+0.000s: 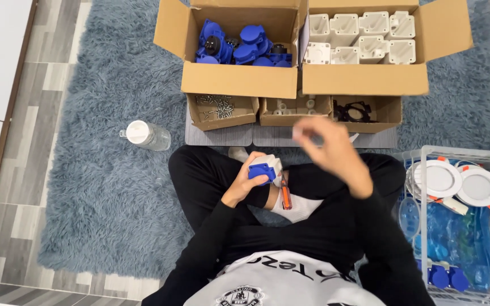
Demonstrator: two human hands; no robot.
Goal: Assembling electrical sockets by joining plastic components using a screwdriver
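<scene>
Sitting cross-legged on shaggy blue-grey rug point(103, 187), grey plank floor point(41, 85) around.

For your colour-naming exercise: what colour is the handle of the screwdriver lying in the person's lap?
Orange, with a dark band: the screwdriver shows in the head view, beside the left hand.

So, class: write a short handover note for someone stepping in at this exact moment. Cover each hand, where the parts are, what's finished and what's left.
Left hand: holds a white and blue socket unit over the lap.
Right hand: raised and blurred near the small trays; whether it holds anything cannot be told.
Parts: blue covers in the left carton, white housings in the right carton, screws in the left small tray.
An orange-handled screwdriver lies on the lap.
Done: white and blue pieces are together in hand.
Left: both cartons hold many loose parts.
</scene>
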